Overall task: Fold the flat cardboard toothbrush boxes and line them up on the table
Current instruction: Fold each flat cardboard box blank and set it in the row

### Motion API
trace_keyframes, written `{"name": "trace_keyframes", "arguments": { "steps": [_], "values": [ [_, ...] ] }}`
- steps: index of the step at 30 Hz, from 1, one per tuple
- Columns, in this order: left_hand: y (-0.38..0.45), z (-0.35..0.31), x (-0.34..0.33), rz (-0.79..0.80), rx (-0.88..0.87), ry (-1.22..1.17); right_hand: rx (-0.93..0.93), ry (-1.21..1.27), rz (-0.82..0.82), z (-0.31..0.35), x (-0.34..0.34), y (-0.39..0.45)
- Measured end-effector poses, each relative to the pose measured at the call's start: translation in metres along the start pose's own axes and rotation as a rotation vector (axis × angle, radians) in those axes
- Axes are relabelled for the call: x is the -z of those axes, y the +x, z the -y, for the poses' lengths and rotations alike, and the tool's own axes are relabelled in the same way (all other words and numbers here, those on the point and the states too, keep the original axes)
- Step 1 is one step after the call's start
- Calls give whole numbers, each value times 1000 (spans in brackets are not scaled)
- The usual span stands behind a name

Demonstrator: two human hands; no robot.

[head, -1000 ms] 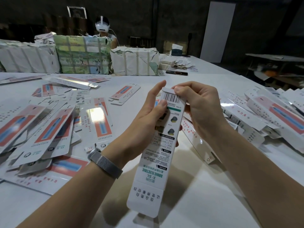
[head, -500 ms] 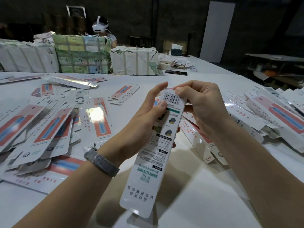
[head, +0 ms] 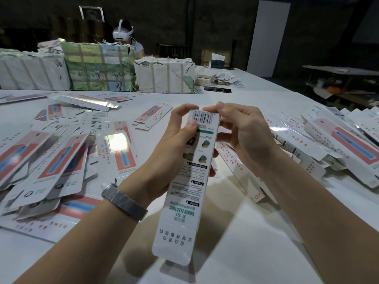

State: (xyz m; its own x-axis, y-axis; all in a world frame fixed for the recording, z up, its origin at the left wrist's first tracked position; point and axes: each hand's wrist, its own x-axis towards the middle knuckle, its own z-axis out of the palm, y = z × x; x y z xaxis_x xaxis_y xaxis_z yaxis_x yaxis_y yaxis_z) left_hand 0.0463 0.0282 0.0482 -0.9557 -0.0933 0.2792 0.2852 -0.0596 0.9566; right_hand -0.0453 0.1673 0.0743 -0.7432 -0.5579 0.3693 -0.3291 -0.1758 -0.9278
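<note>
Flat boxes (head: 53, 160) lie heaped at the left, too overlapped to count. One left hand (head: 174, 148) grips one toothbrush box (head: 190, 181), held above the table (head: 246, 253), thumb on its barcode. One right hand (head: 244, 136) pinches its top end. Folded boxes (head: 338, 144) pile at right.

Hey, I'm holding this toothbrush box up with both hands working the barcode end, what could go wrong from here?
Three risks, I think:
1. Both hands, left hand and right hand, pinch the box near its barcode end; the long lower end hangs free and could swing or crease.
2. The open bottom flap hovers near the table and might catch and bend.
3. Loose flat blanks on your left lie overlapping, so setting the box there may be unsteady.
</note>
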Motion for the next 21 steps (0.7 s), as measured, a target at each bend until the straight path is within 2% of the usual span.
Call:
{"name": "trace_keyframes", "arguments": {
  "steps": [3, 7, 9, 11, 14, 17, 18, 21],
  "values": [
    [-1, 0, 0, -3, -8, -12, 12, 61, 34, -3, 0, 0],
    [5, 4, -1, -83, -74, 72, -108, 224, 80, -8, -4, 2],
    [7, 7, 0, -113, -100, 68, -126, 218, 80, -10, -8, 2],
    [7, 10, 3, -104, -115, -3, -34, 19, 55, -9, -11, 1],
    [19, 3, 3, -70, -164, -102, 143, -444, 50, -1, -15, -5],
    [22, 17, 12, -82, -455, -87, 180, -628, 66, 4, -18, -9],
    [21, 19, 10, -81, -480, -104, 191, -672, 51, 7, -18, -9],
    [21, 20, 9, -34, -242, -148, 219, -869, -23, 20, -8, -6]
  ]
}}
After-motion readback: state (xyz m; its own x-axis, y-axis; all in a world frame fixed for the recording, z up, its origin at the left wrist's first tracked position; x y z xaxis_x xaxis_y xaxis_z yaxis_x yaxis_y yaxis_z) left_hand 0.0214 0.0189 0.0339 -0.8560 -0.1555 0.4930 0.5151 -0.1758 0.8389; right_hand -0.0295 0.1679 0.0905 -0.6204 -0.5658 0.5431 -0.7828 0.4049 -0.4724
